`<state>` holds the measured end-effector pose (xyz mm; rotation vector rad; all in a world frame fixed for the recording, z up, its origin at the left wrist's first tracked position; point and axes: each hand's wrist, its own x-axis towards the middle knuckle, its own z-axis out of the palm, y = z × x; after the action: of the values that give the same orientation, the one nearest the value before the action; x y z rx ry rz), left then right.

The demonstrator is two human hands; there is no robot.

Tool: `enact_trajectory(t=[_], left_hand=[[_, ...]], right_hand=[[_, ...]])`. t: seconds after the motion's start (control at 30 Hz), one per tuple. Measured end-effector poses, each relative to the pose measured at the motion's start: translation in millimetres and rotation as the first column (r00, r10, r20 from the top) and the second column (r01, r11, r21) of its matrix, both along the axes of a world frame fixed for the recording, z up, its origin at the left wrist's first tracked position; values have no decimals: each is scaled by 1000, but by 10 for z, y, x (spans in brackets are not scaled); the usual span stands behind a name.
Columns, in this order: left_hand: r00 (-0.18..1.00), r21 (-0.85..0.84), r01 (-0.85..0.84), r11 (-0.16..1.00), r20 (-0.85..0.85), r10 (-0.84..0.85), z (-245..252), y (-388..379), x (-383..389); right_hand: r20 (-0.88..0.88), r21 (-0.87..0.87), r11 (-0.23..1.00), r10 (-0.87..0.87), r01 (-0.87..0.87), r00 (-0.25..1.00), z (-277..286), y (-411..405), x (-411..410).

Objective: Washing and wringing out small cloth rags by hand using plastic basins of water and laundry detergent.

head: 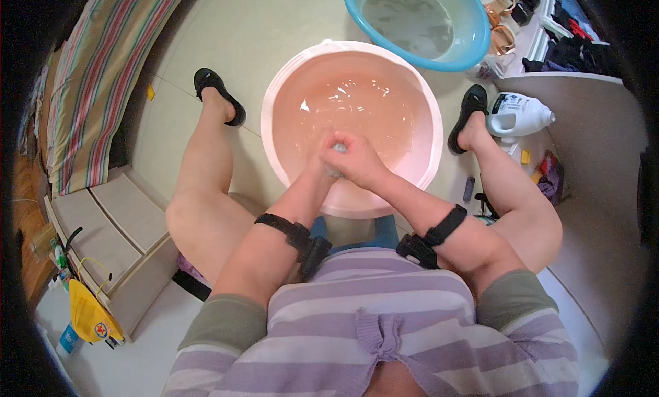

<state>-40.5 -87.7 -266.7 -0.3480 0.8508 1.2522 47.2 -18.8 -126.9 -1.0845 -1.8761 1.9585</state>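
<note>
Both hands are together over the near half of a pink plastic basin with water in it. Between them is a small bunched piece of pale grey-white wet cloth, mostly hidden by the fingers. My right hand is curled around it, the cloth showing through the ring of thumb and fingers. My left hand presses against it from the other side, partly covered by the right. Bright glints lie on the water beyond the hands.
A blue basin of cloudy water stands beyond the pink one. A white jug-shaped bottle lies by my right foot, near a cabinet side. Drawers and a striped cloth are at left; a yellow cap hangs there.
</note>
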Motion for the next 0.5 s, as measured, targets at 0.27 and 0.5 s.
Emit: enact_trajectory(t=[0.27, 0.5], left_hand=[[997, -144, 44, 989, -59, -53, 553, 356, 164], [999, -44, -9, 999, -43, 7, 1042, 546, 450]], right_hand=[[99, -66, 927, -362, 370, 927, -541, 129, 175], [198, 142, 940, -333, 309, 922, -557, 363, 184]])
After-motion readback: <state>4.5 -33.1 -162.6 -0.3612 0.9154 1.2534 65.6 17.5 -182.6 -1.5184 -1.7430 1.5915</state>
